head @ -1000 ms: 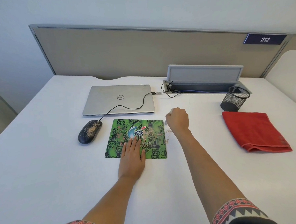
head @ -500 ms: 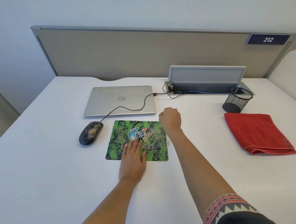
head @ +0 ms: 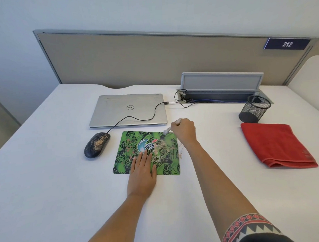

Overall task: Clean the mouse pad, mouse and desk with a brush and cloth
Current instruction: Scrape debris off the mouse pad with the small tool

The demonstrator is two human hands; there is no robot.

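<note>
A green patterned mouse pad [head: 130,141] lies on the white desk [head: 47,182], with brown crumbs scattered over its right half. My left hand [head: 142,174] rests flat on the pad's near edge, fingers spread a little. My right hand [head: 184,129] is closed around a small white brush [head: 167,131] whose bristles touch the pad's far right corner. A black wired mouse [head: 96,145], dusted with crumbs, sits left of the pad. A folded red cloth [head: 276,144] lies at the right.
A closed silver laptop [head: 128,109] lies behind the pad, with the mouse cable running over it to an open cable tray [head: 221,88]. A black mesh pen cup [head: 255,111] stands behind the cloth. A beige partition [head: 151,56] closes off the desk's far edge.
My right hand has moved left from beside the pad to its far right corner, and the brush bristles now show on the pad. My left hand has stayed in place.
</note>
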